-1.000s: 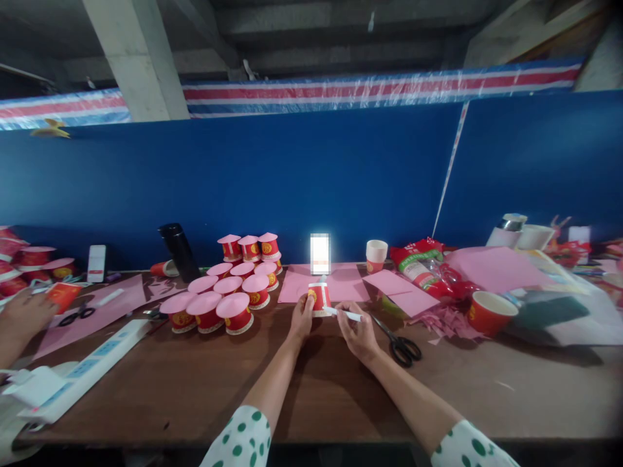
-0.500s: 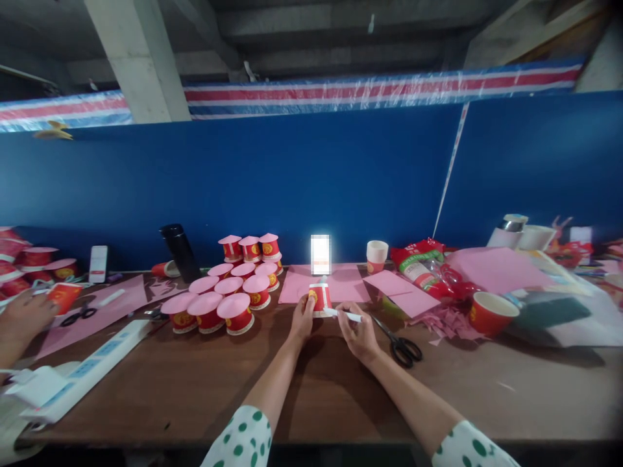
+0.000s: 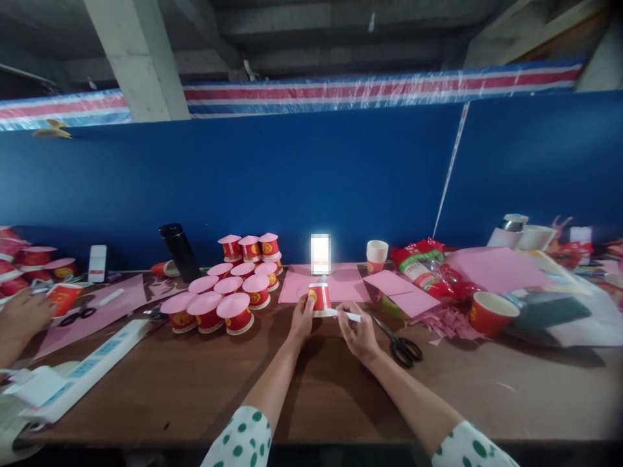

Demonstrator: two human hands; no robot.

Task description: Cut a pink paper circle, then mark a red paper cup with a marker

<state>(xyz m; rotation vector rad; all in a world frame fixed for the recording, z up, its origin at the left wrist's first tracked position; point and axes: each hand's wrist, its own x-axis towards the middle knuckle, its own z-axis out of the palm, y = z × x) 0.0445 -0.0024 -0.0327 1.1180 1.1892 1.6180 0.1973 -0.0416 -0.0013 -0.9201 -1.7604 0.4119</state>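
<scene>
My left hand (image 3: 302, 319) is closed around the left side of an upside-down red paper cup (image 3: 320, 297) with a white strip on its wall. Between the fingers of my right hand (image 3: 360, 336) is a slim white pen (image 3: 352, 317), its tip at the cup's lower right, close to the rim. Whether the tip touches the cup I cannot tell. Black-handled scissors (image 3: 405, 351) lie just right of my right hand. Behind the cup a pink paper sheet (image 3: 345, 279) lies flat, with a bright, blurred phone screen (image 3: 320, 254) upright at its back.
Several red cups with pink paper cone tops (image 3: 235, 305) stand left of centre, by a black flask (image 3: 179, 251). A white power strip (image 3: 92, 370) lies front left, near another person's hand (image 3: 22, 321). On the right are pink scraps (image 3: 450, 321) and a red cup (image 3: 492, 314).
My hands, the cup and the pen stay almost exactly where they were. At far left the other person's hand has shifted very slightly.
</scene>
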